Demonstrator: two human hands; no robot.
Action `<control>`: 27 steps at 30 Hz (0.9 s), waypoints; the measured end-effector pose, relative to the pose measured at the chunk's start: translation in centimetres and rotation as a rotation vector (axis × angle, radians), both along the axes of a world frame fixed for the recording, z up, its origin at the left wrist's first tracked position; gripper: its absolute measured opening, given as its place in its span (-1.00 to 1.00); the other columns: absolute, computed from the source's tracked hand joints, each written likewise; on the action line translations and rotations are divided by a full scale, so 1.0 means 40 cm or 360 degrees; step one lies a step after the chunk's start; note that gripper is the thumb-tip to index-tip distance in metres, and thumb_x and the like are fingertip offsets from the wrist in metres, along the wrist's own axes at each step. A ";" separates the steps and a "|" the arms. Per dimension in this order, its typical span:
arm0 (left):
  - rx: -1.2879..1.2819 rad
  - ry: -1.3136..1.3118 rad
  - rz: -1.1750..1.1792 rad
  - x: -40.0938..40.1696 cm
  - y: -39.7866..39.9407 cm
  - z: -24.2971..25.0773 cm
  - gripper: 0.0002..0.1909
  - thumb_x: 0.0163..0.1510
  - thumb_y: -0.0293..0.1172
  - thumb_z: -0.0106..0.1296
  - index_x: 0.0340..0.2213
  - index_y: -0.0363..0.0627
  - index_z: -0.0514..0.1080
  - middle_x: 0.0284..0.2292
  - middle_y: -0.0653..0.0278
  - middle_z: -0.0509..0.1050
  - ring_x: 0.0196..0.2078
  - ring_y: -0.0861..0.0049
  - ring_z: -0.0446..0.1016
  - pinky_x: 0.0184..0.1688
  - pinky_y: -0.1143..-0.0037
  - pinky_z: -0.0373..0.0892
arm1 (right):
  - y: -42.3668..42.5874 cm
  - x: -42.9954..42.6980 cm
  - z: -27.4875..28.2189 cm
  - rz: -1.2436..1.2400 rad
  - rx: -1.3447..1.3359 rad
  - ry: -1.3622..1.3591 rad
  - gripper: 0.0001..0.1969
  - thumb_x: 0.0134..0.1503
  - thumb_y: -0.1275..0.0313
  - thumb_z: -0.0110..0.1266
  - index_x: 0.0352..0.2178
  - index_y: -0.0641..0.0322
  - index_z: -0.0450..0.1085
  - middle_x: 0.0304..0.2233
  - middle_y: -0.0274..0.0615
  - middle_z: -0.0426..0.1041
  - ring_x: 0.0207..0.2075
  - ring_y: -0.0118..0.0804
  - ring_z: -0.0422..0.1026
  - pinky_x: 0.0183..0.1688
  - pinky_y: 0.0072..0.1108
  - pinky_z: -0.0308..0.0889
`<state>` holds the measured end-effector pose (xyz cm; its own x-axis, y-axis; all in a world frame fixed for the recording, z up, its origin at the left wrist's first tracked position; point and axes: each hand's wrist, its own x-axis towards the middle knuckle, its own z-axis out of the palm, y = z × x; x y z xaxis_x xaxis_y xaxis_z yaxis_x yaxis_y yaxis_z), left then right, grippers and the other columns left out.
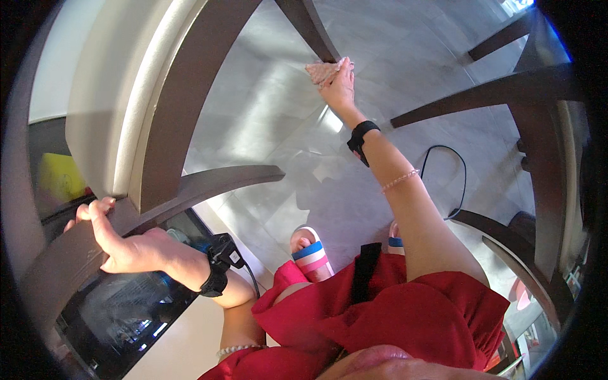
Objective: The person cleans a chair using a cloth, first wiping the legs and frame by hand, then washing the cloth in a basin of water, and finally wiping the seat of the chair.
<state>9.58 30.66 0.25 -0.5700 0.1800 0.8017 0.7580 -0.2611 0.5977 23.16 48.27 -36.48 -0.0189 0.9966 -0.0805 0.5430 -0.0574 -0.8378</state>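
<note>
A dark wooden chair (pixel 166 104) with a pale padded seat (pixel 102 80) is tipped on the left side of the view. My left hand (pixel 135 249) is wrapped around its dark frame, close to the corner of the seat. Farther out, my right hand (pixel 339 90) presses a crumpled pinkish cloth (pixel 320 72) against the lower end of one chair leg (pixel 311 31). The fingers lie over the cloth and hide part of it. Another curved leg (pixel 237 175) of the chair reaches toward the middle.
Grey floor tiles (pixel 266 99) lie below, with bright light patches. Other dark wooden furniture (pixel 479 95) stands at the right, near a looped black cable (pixel 464 166). A glossy black panel (pixel 128 308) lies beneath my left arm. My striped sandal (pixel 311 256) is on the floor.
</note>
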 end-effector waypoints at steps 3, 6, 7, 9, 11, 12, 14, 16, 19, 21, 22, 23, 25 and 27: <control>0.0005 -0.0037 -0.0012 -0.004 -0.022 0.008 -0.85 -0.18 -0.65 -0.03 -0.47 -0.27 0.28 -0.60 0.29 0.34 -0.53 0.61 0.29 -0.30 0.60 0.23 | 0.008 0.006 0.059 -0.0038 -0.0028 0.0112 -0.33 -0.07 0.45 -0.09 0.06 0.45 -0.17 0.05 0.22 0.04 0.14 0.06 -0.01 0.12 -0.35 -0.02; 0.0005 -0.0084 -0.0037 -0.008 -0.065 0.019 -0.85 -0.12 -0.70 -0.03 -0.43 -0.29 0.30 -0.51 0.24 0.38 -0.50 0.57 0.33 -0.33 0.56 0.30 | -0.013 0.028 0.204 0.0124 -0.0251 0.0241 -0.52 -0.04 0.46 -0.09 -0.04 0.27 0.05 -0.13 0.12 0.27 -0.04 0.01 0.25 -0.10 -0.36 0.21; 0.0000 -0.0104 -0.0043 0.001 -0.058 0.019 -0.84 -0.11 -0.70 -0.03 -0.41 -0.30 0.30 -0.51 0.24 0.38 -0.50 0.58 0.34 -0.32 0.56 0.31 | 0.012 0.033 0.193 0.0076 0.0118 0.0255 -0.59 -0.04 0.44 -0.08 -0.11 0.24 0.11 -0.25 0.06 0.33 -0.16 0.01 0.32 -0.21 -0.34 0.24; 0.0023 -0.0119 -0.0096 0.003 -0.052 0.021 -0.87 -0.11 -0.71 -0.03 -0.44 -0.30 0.31 -0.49 0.23 0.40 -0.51 0.58 0.34 -0.33 0.57 0.31 | 0.042 0.037 0.200 0.0041 0.0489 0.0271 -0.67 -0.03 0.42 -0.06 -0.17 0.20 0.17 -0.36 0.01 0.39 -0.29 0.02 0.39 -0.31 -0.33 0.28; -0.0071 -0.0014 -0.0091 -0.012 -0.052 0.018 -0.91 -0.08 -0.68 -0.06 -0.47 -0.25 0.35 -0.55 0.28 0.38 -0.51 0.63 0.32 -0.37 0.60 0.32 | 0.065 0.035 0.291 0.0165 0.0405 0.0244 -0.56 -0.07 0.38 0.01 -0.10 0.16 0.21 -0.37 0.02 0.43 -0.30 -0.01 0.42 -0.27 -0.40 0.30; -0.0068 -0.0061 -0.0111 -0.001 -0.051 0.023 -0.93 -0.07 -0.68 -0.06 -0.49 -0.26 0.37 -0.55 0.29 0.38 -0.51 0.63 0.33 -0.37 0.61 0.32 | 0.069 0.033 0.332 0.0168 0.0408 0.0243 -0.56 -0.07 0.38 0.01 -0.10 0.16 0.21 -0.37 0.02 0.43 -0.30 -0.01 0.42 -0.27 -0.40 0.30; -0.0094 -0.0068 -0.0101 -0.004 -0.052 0.020 -0.93 -0.07 -0.68 -0.06 -0.49 -0.27 0.37 -0.54 0.28 0.38 -0.50 0.63 0.33 -0.37 0.61 0.33 | 0.071 0.034 0.413 0.0153 0.0719 0.0247 -0.56 -0.14 0.37 0.11 -0.14 0.13 0.27 -0.42 -0.05 0.44 -0.34 -0.09 0.44 -0.30 -0.46 0.31; -0.0120 -0.0095 -0.0045 0.002 -0.051 0.019 -0.94 -0.07 -0.68 -0.05 -0.50 -0.27 0.38 -0.53 0.28 0.39 -0.48 0.63 0.34 -0.35 0.61 0.31 | 0.060 0.059 0.584 0.0246 0.0579 0.0355 -0.56 -0.12 0.39 0.09 -0.14 0.23 0.26 -0.39 -0.04 0.44 -0.29 -0.13 0.43 -0.23 -0.49 0.30; -0.0152 -0.0142 -0.0038 0.014 -0.047 0.017 -0.95 -0.07 -0.67 -0.05 -0.51 -0.27 0.37 -0.53 0.28 0.39 -0.48 0.63 0.34 -0.33 0.60 0.29 | 0.083 0.070 0.638 0.0349 0.0562 0.0847 -0.64 -0.13 0.41 0.12 -0.25 0.28 0.29 -0.58 -0.15 0.42 -0.53 -0.35 0.44 -0.43 -0.57 0.32; -0.0113 -0.0094 -0.0035 0.005 -0.047 0.017 -0.94 -0.08 -0.64 -0.03 -0.48 -0.26 0.35 -0.54 0.29 0.38 -0.50 0.62 0.33 -0.31 0.58 0.29 | 0.102 0.050 0.615 0.0429 0.0678 0.1084 -0.67 -0.12 0.48 0.10 -0.25 0.29 0.29 -0.53 -0.13 0.43 -0.51 -0.46 0.42 -0.42 -0.61 0.31; -0.0096 -0.0117 -0.0028 0.005 -0.044 0.018 -0.92 -0.09 -0.64 -0.02 -0.47 -0.26 0.34 -0.54 0.29 0.38 -0.50 0.62 0.33 -0.31 0.57 0.29 | 0.095 0.049 0.611 0.0389 0.0681 0.0768 -0.67 -0.12 0.55 0.07 -0.23 0.29 0.29 -0.51 -0.18 0.45 -0.48 -0.50 0.42 -0.38 -0.64 0.33; -0.0079 -0.0141 -0.0021 0.004 -0.040 0.017 -0.90 -0.10 -0.64 -0.02 -0.46 -0.26 0.33 -0.54 0.29 0.37 -0.50 0.62 0.33 -0.30 0.57 0.28 | 0.104 0.041 0.588 0.0394 0.0673 0.0769 -0.67 -0.12 0.55 0.07 -0.23 0.29 0.29 -0.51 -0.18 0.45 -0.48 -0.50 0.42 -0.38 -0.64 0.33; -0.0048 -0.0173 -0.0103 -0.019 -0.034 0.002 -0.89 -0.12 -0.71 -0.04 -0.46 -0.32 0.33 -0.50 0.23 0.40 -0.48 0.58 0.35 -0.33 0.56 0.32 | 0.120 0.043 0.502 0.0456 0.0673 0.1000 -0.63 -0.12 0.58 0.05 -0.19 0.27 0.29 -0.46 -0.23 0.46 -0.43 -0.48 0.42 -0.33 -0.65 0.34; -0.0004 -0.0111 -0.0100 -0.028 -0.039 0.010 -0.90 -0.13 -0.72 -0.04 -0.49 -0.32 0.34 -0.50 0.23 0.40 -0.48 0.56 0.34 -0.34 0.56 0.32 | 0.130 0.015 0.414 0.0527 0.0565 0.1215 -0.61 -0.12 0.51 0.07 -0.17 0.24 0.29 -0.44 -0.21 0.48 -0.45 -0.34 0.44 -0.30 -0.60 0.34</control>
